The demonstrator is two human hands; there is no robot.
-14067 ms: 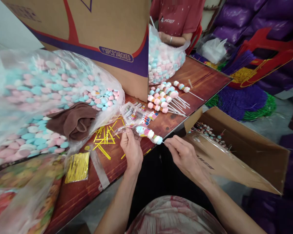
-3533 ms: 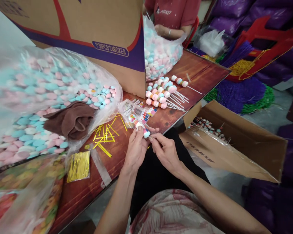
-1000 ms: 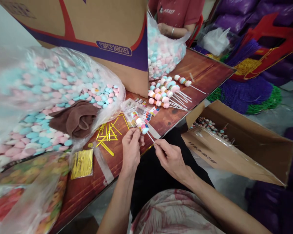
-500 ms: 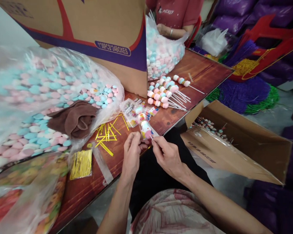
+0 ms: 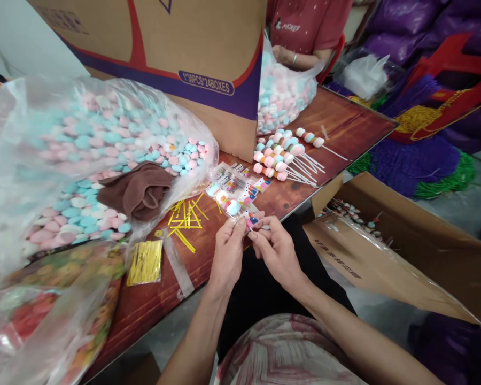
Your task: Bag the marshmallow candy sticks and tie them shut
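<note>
A marshmallow skewer [image 5: 231,206] in a clear printed bag points away from me at the table's near edge. My left hand [image 5: 229,251] is closed around the bag's lower end. My right hand [image 5: 278,251] is closed too, its thumb and fingers pinched at the stick end close to the left fingertips. The exact grip there is partly hidden by the fingers. Just beyond lie several flat printed bags [image 5: 233,179]. Left of my hands are loose yellow twist ties [image 5: 188,216] and a packet of twist ties [image 5: 145,262].
Finished-looking marshmallow skewers [image 5: 278,155] are piled on the table [image 5: 347,120]. Big clear bags of marshmallows [image 5: 116,120], a brown cloth [image 5: 138,190] and a tall carton [image 5: 156,48] stand left and behind. An open carton [image 5: 385,267] with skewers is at right. Another person [image 5: 304,32] sits opposite.
The whole view has shifted, so the table things appear farther right. My hands have come closer together at the bag's lower end, and the bagged skewer has dropped lower and tilted left.
</note>
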